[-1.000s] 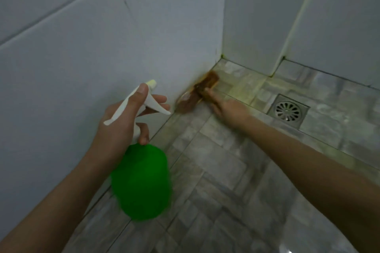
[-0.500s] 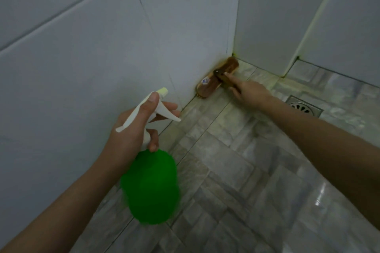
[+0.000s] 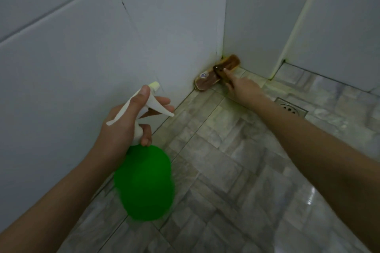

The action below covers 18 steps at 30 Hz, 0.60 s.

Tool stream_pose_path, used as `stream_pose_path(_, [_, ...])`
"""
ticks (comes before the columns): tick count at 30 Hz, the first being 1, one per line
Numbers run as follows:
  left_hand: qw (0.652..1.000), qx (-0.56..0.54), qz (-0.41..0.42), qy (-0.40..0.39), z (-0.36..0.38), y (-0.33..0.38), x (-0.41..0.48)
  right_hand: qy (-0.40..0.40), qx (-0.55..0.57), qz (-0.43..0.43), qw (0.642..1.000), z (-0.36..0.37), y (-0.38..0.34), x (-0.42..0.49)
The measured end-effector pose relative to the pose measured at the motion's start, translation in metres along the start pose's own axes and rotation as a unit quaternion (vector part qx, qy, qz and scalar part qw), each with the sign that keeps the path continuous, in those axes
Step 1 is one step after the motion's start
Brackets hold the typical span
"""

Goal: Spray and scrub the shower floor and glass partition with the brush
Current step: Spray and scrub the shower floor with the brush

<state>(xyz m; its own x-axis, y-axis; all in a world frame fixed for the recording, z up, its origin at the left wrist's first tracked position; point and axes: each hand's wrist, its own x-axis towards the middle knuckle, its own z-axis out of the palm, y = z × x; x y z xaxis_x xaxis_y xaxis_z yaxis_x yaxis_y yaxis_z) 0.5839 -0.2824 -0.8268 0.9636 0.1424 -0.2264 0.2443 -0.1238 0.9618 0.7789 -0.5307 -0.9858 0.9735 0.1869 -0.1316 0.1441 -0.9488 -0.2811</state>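
Green spray bottle, one, held nearest: the left hand grips its neck with fingers on the trigger, ready to wet tiles. Farther off, the right hand grips one wooden scrub brush, pressing it into the shower floor corner, probably where grime gathers. One drain lies alongside.

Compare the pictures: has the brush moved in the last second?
Yes. With the right hand on it, the brush has slid along the foot of the left wall into the wall corner, which it stopped short of a second ago.
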Motion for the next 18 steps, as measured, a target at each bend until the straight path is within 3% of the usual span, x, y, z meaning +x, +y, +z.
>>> stream_pose_path(4, [1.000, -0.007, 0.006, -0.005, 0.011, 0.000, 0.001, 0.041, 0.176, 0.088, 0.980, 0.014, -0.016, -0.034])
stream_pose_path(9, [1.000, -0.014, 0.011, -0.008, 0.015, 0.002, 0.009, 0.222, 0.305, 0.220, 0.899, 0.026, -0.015, -0.070])
stream_pose_path(13, [1.000, -0.007, 0.021, -0.016, 0.015, 0.005, 0.018, 0.166, 0.303, 0.280, 0.895, 0.030, -0.025, -0.046])
stream_pose_path(18, [0.999, -0.003, 0.039, -0.012, 0.009, 0.002, 0.025, 0.072, 0.300, 0.246, 0.919, 0.006, -0.053, 0.013])
